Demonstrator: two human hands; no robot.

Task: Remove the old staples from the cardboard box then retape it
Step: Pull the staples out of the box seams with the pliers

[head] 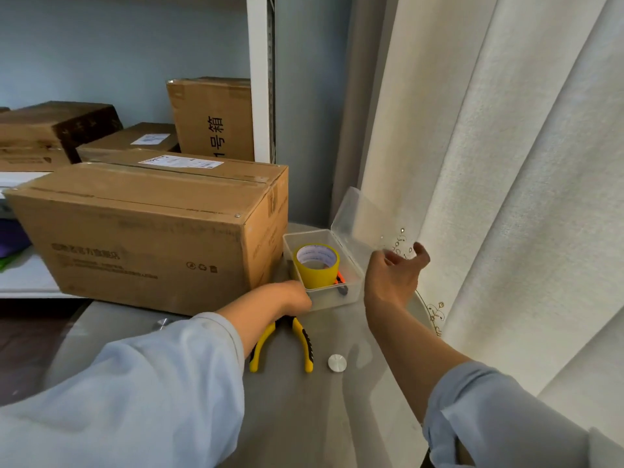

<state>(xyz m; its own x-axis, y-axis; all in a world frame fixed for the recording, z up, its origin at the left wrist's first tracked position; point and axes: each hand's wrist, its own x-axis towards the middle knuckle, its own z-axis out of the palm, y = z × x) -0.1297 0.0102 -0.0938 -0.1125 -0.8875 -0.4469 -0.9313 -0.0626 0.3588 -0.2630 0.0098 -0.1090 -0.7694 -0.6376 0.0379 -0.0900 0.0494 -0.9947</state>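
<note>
The left hand (293,296) is reached forward toward 12 o'clock, fingers curled at a container's near corner. The right hand (395,275) is raised at 1 o'clock, fingers and thumb hooked on the lid's edge.

Loose pale-blue sleeves (141,393) pushed up; bare forearms.

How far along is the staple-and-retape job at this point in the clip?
Early setup. Done: nothing on the cardboard box itself; a staple still sits at its top edge. In hand: the left hand steadies the clear plastic box while the right hand holds its lid open, exposing the yellow tape roll. Left: the pliers lie untouched; pulling staples and taping all remain.
</note>
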